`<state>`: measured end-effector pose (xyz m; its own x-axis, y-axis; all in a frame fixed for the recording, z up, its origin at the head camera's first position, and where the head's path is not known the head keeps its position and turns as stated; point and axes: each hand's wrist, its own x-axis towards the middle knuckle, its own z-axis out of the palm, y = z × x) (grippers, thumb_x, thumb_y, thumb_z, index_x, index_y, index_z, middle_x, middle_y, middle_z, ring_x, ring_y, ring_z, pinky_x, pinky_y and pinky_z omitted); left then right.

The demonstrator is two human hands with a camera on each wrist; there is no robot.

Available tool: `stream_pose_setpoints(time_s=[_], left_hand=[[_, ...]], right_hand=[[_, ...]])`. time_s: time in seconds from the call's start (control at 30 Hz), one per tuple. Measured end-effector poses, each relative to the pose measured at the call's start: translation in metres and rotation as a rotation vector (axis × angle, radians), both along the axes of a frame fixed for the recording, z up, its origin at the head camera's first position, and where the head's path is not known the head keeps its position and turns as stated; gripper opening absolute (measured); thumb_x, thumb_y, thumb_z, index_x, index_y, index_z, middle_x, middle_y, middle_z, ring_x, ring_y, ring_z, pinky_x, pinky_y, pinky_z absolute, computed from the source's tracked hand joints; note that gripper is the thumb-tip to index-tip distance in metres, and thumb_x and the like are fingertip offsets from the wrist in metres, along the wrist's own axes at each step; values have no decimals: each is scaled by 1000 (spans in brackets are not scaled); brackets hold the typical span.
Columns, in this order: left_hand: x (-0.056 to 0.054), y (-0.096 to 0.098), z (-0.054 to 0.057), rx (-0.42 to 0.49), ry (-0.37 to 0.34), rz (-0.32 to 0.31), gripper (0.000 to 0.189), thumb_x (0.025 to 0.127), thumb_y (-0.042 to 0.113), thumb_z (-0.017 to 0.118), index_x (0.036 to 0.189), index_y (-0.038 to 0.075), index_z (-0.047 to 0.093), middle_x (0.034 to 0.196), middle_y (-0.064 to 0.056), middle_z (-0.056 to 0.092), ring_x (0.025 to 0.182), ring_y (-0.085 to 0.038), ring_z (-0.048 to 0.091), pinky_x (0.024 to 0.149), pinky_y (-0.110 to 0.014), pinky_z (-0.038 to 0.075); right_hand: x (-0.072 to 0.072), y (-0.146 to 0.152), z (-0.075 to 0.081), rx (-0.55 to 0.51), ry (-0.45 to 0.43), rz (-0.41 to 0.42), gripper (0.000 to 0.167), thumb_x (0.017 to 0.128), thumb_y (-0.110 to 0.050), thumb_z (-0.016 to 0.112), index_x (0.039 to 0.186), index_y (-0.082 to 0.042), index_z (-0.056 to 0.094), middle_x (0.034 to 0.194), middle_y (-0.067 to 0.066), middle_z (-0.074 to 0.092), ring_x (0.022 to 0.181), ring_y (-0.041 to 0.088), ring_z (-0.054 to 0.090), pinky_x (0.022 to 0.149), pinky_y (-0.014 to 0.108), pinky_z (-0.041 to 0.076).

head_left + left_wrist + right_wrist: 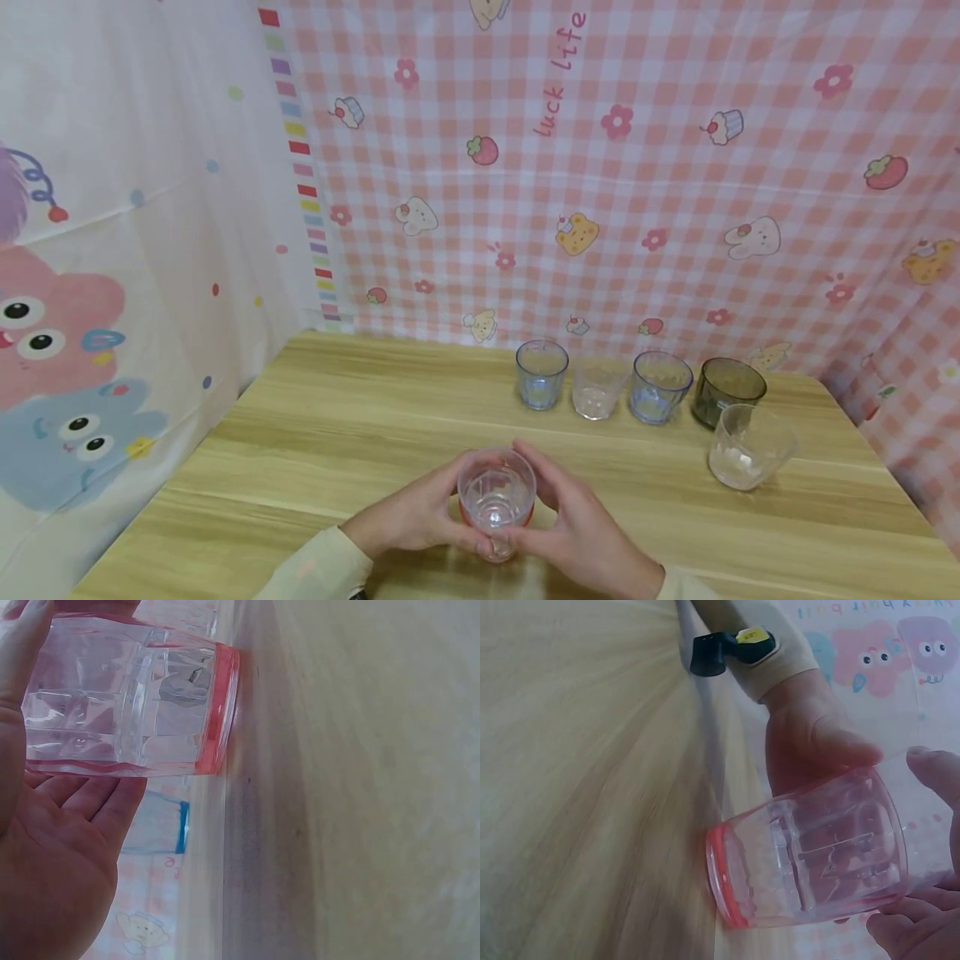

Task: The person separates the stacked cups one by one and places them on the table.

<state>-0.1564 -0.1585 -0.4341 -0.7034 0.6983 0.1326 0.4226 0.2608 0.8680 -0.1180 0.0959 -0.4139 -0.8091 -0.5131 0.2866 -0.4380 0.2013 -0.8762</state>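
Observation:
Near the table's front, a pink-tinted cup (82, 769) with a red base (217, 712) is held between both hands. A clear cup (497, 492) appears to be nested inside it, its rim uppermost in the head view. My left hand (423, 510) holds the left side, thumb in front and fingers behind. On the opposite side my right hand (581, 521) curls round the cups, its thumb close to the left thumb. The pair is upright. The wrist views show the base close to the tabletop, but whether it touches I cannot tell.
Toward the back right of the wooden table (337, 417) stand a narrow blue cup (542, 375), a clear cup (596, 396), a wider blue cup (660, 392) and a dark smoky cup (729, 396). Another clear cup (750, 454) is in front of the dark one. Printed cloth (675, 183) hangs behind.

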Motion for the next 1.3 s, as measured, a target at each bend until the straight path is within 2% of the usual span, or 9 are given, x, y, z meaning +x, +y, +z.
stream_pose_setpoints(time_s=[0.2, 0.43, 0.63, 0.7, 0.83, 0.9, 1.23, 1.3], left_hand=[[0, 0, 1, 14, -5, -8, 93, 84, 18, 95, 160, 24, 42, 157, 0, 59, 146, -21, 54, 129, -42, 37], [1, -1, 1, 8, 15, -15, 92, 85, 20, 94, 160, 25, 41, 159, 0, 56, 147, -17, 52, 130, -43, 37], [0, -2, 1, -8, 32, -20, 91, 86, 20, 93, 160, 20, 40, 158, -4, 56, 147, -20, 53, 129, -42, 38], [0, -1, 3, -14, 11, -17, 91, 86, 20, 93, 160, 21, 40, 159, -2, 56, 147, -21, 53, 129, -43, 38], [0, 0, 5, -21, -24, -9, 92, 86, 22, 93, 161, 27, 40, 159, 2, 55, 147, -21, 52, 128, -42, 37], [0, 1, 6, -22, -32, -6, 93, 86, 22, 94, 161, 29, 40, 159, 3, 55, 147, -20, 52, 128, -43, 36], [-1, -1, 3, -21, -1, -26, 94, 86, 22, 93, 161, 29, 38, 157, 3, 58, 146, -19, 54, 129, -44, 37], [-1, -1, 3, -28, -2, -27, 92, 87, 22, 93, 161, 26, 38, 155, 2, 59, 145, -19, 54, 129, -45, 37]], right_hand=[[0, -1, 2, 7, -44, -26, 93, 91, -31, 89, 161, 5, 40, 159, 25, 54, 145, 44, 57, 118, 49, 48], [0, -2, 5, 6, -123, -64, 93, 86, -29, 93, 159, 1, 44, 157, 21, 58, 139, 39, 63, 114, 40, 54], [-2, -3, 6, -19, -171, -71, 93, 84, -25, 94, 158, 5, 45, 156, 22, 58, 137, 36, 65, 112, 24, 51], [-2, -3, 7, -36, -198, -66, 92, 85, -22, 93, 157, 6, 44, 156, 24, 58, 137, 38, 65, 113, 24, 52], [-3, -3, 8, -64, -220, -56, 91, 86, -18, 92, 157, 9, 42, 156, 29, 56, 137, 43, 64, 115, 38, 53], [-3, -3, 8, -55, -210, -63, 91, 85, -20, 92, 157, 8, 43, 157, 29, 55, 138, 42, 63, 116, 40, 53], [2, -6, 9, -35, -165, -113, 91, 84, -23, 94, 157, 3, 46, 154, 24, 59, 137, 41, 64, 112, 35, 55], [2, -7, 11, -43, -167, -113, 91, 84, -22, 95, 157, 3, 46, 155, 24, 58, 139, 42, 62, 113, 31, 54]])
